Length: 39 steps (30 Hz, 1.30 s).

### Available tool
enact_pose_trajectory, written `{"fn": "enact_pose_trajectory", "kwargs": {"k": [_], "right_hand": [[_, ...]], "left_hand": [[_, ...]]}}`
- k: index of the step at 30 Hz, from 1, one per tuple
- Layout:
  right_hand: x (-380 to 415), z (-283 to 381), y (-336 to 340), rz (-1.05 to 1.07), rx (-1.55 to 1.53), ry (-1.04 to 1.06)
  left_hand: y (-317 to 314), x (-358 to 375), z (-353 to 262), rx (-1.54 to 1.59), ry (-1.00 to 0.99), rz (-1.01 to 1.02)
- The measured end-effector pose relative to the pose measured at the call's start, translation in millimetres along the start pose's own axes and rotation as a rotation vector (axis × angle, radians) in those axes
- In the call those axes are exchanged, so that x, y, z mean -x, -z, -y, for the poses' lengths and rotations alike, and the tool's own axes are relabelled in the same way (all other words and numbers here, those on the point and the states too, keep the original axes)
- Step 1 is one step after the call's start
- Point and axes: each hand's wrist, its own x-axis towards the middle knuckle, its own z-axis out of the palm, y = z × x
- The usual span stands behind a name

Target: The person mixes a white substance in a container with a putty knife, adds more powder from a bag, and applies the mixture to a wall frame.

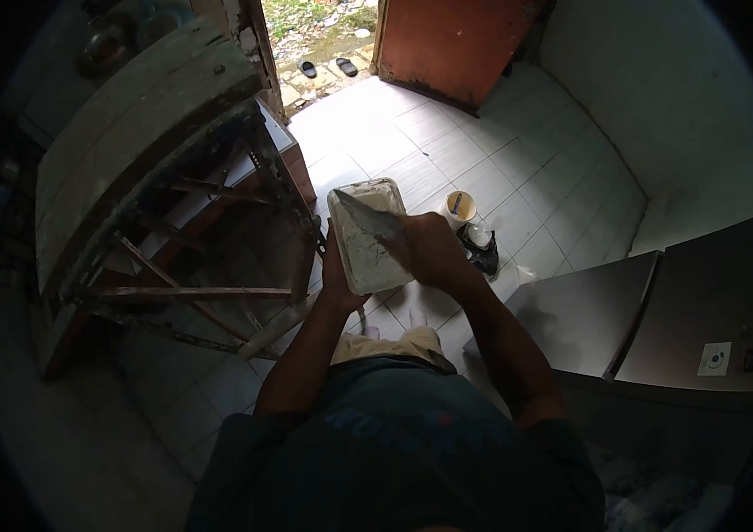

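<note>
My left hand (337,277) is wrapped around the side and underside of a shallow rectangular tub (383,183), held at waist height. Whitish paste (366,259) coats the inside of it and smears its rim. In my right hand (434,248) is a trowel (360,215), its pointed grey blade slanting over the paste toward the tub's far left corner. The grip of the trowel is hidden inside my closed fingers.
On the tiled floor ahead stand a white bucket (460,207) and a black plastic bag (485,258) beside it. A scaffold-like frame (190,293) with a wide plank (141,133) fills the left. A grey refrigerator (582,306) stands right; an orange door (452,49) opens outside, where sandals (346,66) lie.
</note>
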Motion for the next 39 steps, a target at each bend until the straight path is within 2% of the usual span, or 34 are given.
{"fn": "enact_pose_trajectory", "kwargs": {"k": [1, 2, 4, 5, 9, 12, 14, 16, 18, 19, 21, 25, 26, 28, 30, 34, 36, 39], "right_hand": [[-0.8, -0.6, 6.3, -0.004, -0.085, -0.002], [-3.7, -2.6, 12.0, 0.009, -0.083, 0.001], [-11.4, 2.4, 23.9, -0.085, -0.055, 0.064], [-13.9, 9.5, 27.1, -0.176, -0.065, 0.080], [-16.7, 8.6, 10.3, -0.165, -0.057, 0.067], [-1.0, 4.9, -8.8, -0.073, 0.018, 0.004], [5.6, 10.2, -13.5, 0.011, -0.081, -0.055], [6.3, 8.1, -16.9, 0.069, 0.020, -0.027], [-0.2, 11.3, -14.5, 0.012, -0.194, -0.121], [-4.1, 15.0, -8.5, 0.003, -0.194, -0.117], [-6.7, 23.5, 6.7, 0.085, -0.262, -0.243], [-1.8, 16.4, -5.2, 0.087, -0.351, -0.212], [0.0, 13.7, -9.5, 0.114, -0.310, -0.135], [-3.6, 13.1, -11.1, 0.142, -0.264, -0.059], [-6.5, 14.6, -15.4, 0.060, -0.142, -0.089], [-17.6, 10.2, -21.1, 0.010, -0.180, -0.123], [-21.3, 14.4, -15.4, -0.123, -0.078, 0.007], [-25.0, 11.6, -12.2, -0.112, -0.106, -0.076]], "left_hand": [[-11.4, 4.2, 0.6, -0.096, -0.038, -0.139], [-8.9, 4.8, 0.1, -0.085, -0.045, -0.142], [-4.9, 8.0, -3.1, -0.001, -0.005, 0.094], [-4.0, 7.1, -3.0, 0.035, 0.004, 0.101], [1.0, 2.6, -6.3, 0.139, -0.015, 0.076], [2.5, 6.7, -12.7, 0.093, -0.100, 0.002], [11.8, 6.5, -18.2, 0.023, -0.158, -0.067], [14.5, 11.2, -19.4, 0.040, -0.162, -0.071], [13.5, 12.5, -22.3, 0.041, -0.160, -0.066], [11.0, 12.3, -22.0, 0.038, -0.154, -0.039], [8.7, 11.6, -18.3, 0.027, -0.141, -0.007], [-3.8, 12.1, -16.5, 0.010, -0.157, -0.099], [-8.0, 11.1, -16.8, 0.031, -0.153, -0.118], [-7.6, 8.6, -19.2, 0.019, -0.158, -0.058], [-4.5, 12.7, -16.2, 0.028, -0.134, -0.085], [-3.2, 11.1, -17.9, 0.016, -0.149, -0.142], [1.8, 13.6, -20.0, 0.021, -0.129, -0.076], [13.1, 11.0, -22.3, 0.071, -0.128, -0.017]]}}
